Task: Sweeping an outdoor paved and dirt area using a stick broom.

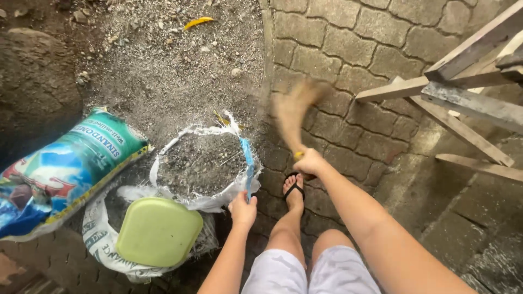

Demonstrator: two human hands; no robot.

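- While the white sack (204,163) lay open on the ground, its rim was gripped by the left hand (243,209) at the blue-edged side.
- Grey gravel was seen inside the sack.
- A small broom (291,111), blurred, was clenched in the right hand (309,161) just beside the sack, over the paving stones (348,49).
- A green lid (158,231) rested against the sack's near side.
- A printed blue-green bag (60,169) lay beyond the lid, further from the sack.
- Wooden beams (463,87) stood well apart from the sack.
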